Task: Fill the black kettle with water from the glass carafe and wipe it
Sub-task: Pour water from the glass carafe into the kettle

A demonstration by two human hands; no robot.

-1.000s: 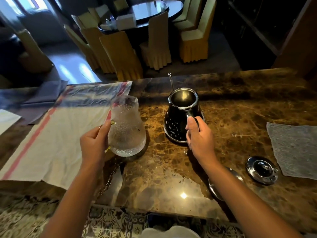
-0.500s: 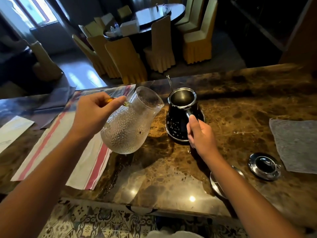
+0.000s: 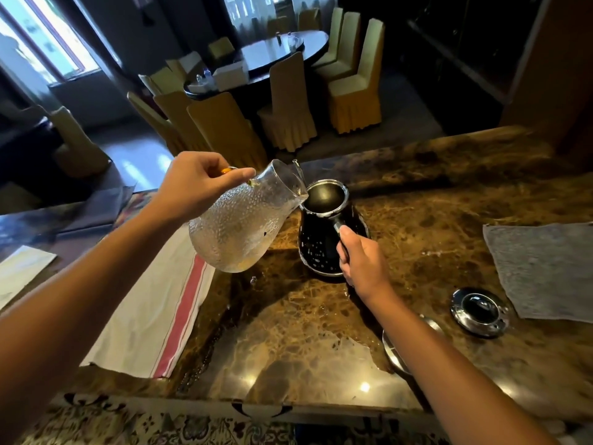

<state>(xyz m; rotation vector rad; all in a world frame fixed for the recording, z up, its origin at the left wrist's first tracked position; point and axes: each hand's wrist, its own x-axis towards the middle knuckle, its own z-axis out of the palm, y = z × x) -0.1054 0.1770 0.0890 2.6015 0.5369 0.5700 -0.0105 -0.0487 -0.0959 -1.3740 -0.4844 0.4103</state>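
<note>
The black kettle (image 3: 321,242) stands lidless on the brown marble counter (image 3: 433,200), its steel rim showing a dark inside. My right hand (image 3: 361,261) grips its handle on the near side. My left hand (image 3: 199,184) holds the dimpled glass carafe (image 3: 240,226) by its handle, lifted off the counter and tipped to the right. The carafe's lip touches the kettle's left rim. Water lies in the carafe's lower belly. A thin spout (image 3: 297,170) rises behind the kettle.
A grey wiping cloth (image 3: 545,271) lies at the right. The kettle's shiny lid (image 3: 479,311) sits near it, and a round metal piece (image 3: 396,351) shows beside my right forearm. A white towel with a red stripe (image 3: 150,316) covers the left. Yellow chairs stand beyond the counter.
My left hand lifted the carafe off the counter, carried it right and tipped it until its lip reached the kettle's rim. My right hand stayed on the kettle's handle.
</note>
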